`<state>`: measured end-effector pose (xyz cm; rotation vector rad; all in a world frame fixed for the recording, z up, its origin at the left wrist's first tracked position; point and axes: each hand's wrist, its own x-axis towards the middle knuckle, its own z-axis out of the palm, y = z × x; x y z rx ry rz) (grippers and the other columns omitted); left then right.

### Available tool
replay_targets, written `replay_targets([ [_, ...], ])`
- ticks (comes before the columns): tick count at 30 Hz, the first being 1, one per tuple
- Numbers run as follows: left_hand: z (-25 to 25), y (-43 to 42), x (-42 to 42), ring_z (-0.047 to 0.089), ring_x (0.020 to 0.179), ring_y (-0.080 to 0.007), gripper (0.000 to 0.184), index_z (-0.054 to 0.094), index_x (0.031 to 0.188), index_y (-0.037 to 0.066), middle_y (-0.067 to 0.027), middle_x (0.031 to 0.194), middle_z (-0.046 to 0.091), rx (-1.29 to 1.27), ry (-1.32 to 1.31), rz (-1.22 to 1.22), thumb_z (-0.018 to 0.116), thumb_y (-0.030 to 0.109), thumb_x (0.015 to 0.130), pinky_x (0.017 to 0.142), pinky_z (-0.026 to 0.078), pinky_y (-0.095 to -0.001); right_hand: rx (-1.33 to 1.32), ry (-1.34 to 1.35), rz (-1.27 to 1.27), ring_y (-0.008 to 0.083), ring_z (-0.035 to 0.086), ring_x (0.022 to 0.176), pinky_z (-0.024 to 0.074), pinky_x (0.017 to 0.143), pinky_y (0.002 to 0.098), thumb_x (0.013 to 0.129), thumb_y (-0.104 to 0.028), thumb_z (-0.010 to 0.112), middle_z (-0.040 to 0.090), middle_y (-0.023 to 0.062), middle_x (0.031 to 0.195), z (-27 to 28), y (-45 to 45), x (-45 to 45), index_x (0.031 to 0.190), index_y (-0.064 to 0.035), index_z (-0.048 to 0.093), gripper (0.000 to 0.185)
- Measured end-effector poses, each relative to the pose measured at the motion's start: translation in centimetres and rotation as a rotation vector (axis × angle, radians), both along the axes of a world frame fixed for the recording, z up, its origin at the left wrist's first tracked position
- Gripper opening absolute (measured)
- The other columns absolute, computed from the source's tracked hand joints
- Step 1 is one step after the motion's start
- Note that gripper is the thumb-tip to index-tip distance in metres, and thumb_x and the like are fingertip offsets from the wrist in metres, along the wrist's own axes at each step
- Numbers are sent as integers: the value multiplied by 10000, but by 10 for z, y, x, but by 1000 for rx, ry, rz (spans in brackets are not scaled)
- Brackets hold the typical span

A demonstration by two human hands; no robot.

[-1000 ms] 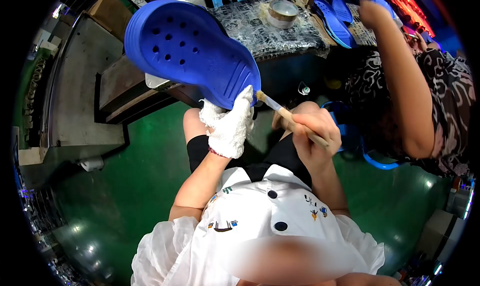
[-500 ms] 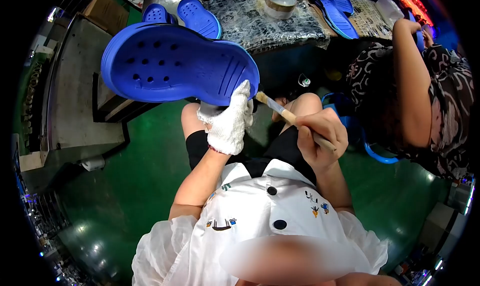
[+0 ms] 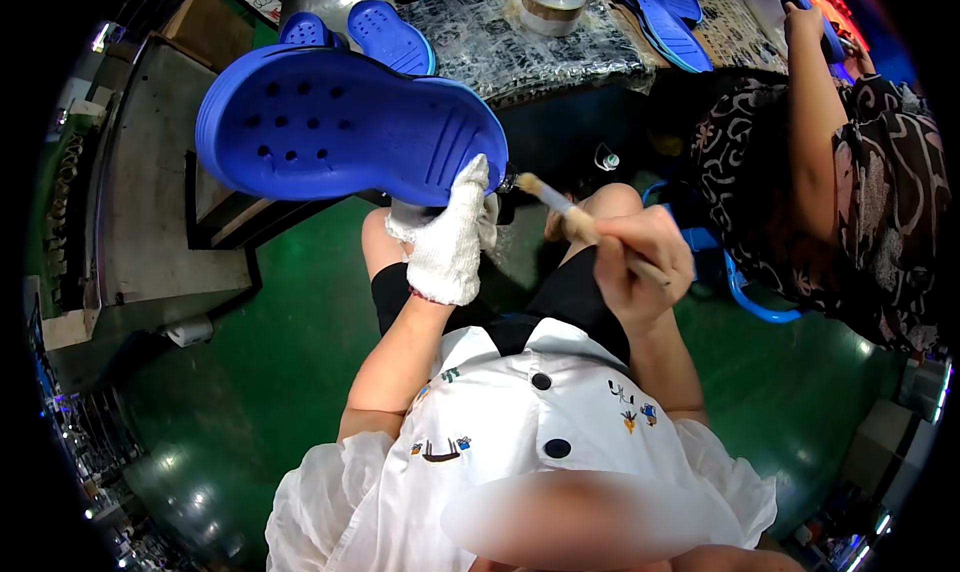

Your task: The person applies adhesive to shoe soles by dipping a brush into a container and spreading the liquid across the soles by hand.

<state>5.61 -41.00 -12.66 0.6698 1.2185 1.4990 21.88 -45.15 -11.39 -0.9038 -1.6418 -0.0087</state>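
A large blue shoe sole (image 3: 340,127) with a row pattern of small holes is held up in front of me. My left hand (image 3: 450,237), in a white knitted glove, grips its narrower end, thumb on the upper face and fingers beneath, mostly hidden. My bare right hand (image 3: 645,262) is closed around the wooden handle of a paintbrush (image 3: 572,215). The bristles point up and left, a short way from the sole's right end. Under the sole's far edge, two smaller blue soles (image 3: 388,37) lie partly in view.
A plastic-wrapped bench (image 3: 480,47) at the front carries a roll of tape (image 3: 552,7) and more blue soles (image 3: 660,22). At right a co-worker in a patterned top (image 3: 880,212) sits on a blue stool (image 3: 745,292). A metal cabinet (image 3: 145,187) stands at left.
The sole and my gloved left hand have shifted slightly left. The brush tip has moved from the sole's edge to a little way off it. The co-worker's arm has risen a little.
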Motion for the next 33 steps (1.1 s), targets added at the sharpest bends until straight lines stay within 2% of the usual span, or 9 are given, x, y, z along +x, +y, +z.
replay_targets([
  [5,24,8,-4,534,496,-103,245,551,985,35,-46,732,593,6,-75,-46,697,71,791,397,432,-218,17,113,-75,135,476,549,354,485,248,806,56,496,581,93,713,-37,5,23,819,49,572,77],
  [9,38,26,12,473,412,-101,200,554,941,49,-34,651,544,-1,-16,-183,682,133,812,382,436,-233,-435,595,-252,154,563,575,466,559,262,864,-44,535,579,75,643,-123,12,23,818,16,614,109],
  [12,57,38,39,423,361,-99,136,557,849,68,-11,568,493,-126,122,-497,648,168,833,389,466,-253,-625,495,-222,162,600,587,466,540,278,886,-113,557,607,82,647,-162,6,28,832,5,598,136],
  [14,56,51,63,461,419,-79,207,588,897,56,1,626,522,-115,148,-651,688,208,798,399,419,-223,-563,333,-354,263,633,627,480,573,327,854,-108,586,635,133,698,-184,10,30,828,-14,608,100],
  [16,48,68,93,459,438,-71,246,611,938,38,1,658,548,-127,130,-775,696,213,788,417,384,-202,-738,489,-297,306,638,675,485,595,348,848,-127,586,640,154,729,-200,16,33,823,-11,609,121],
  [23,61,146,209,359,372,-141,180,485,736,97,-8,483,352,-277,33,-943,617,194,811,479,495,-372,-714,506,-283,334,620,673,470,576,384,857,-154,580,614,156,694,-194,22,36,811,-17,582,144],
  [29,63,233,284,407,412,-154,299,422,760,71,-25,523,387,-194,88,-761,702,172,783,562,534,-453,-827,606,-247,308,636,682,490,603,360,868,-159,573,636,153,756,-190,20,36,816,-7,591,162],
  [31,51,267,297,425,430,-166,272,438,779,58,-35,532,393,-225,57,-734,685,170,801,549,532,-457,-780,617,-210,125,591,590,445,535,254,900,-160,552,611,72,651,-201,21,34,843,26,605,202],
  [33,42,291,302,432,432,-169,249,461,755,52,-43,522,398,-173,133,-674,657,188,825,532,530,-443,-822,670,-173,108,575,589,440,533,241,898,-136,548,604,69,655,-192,24,35,855,28,611,182],
])
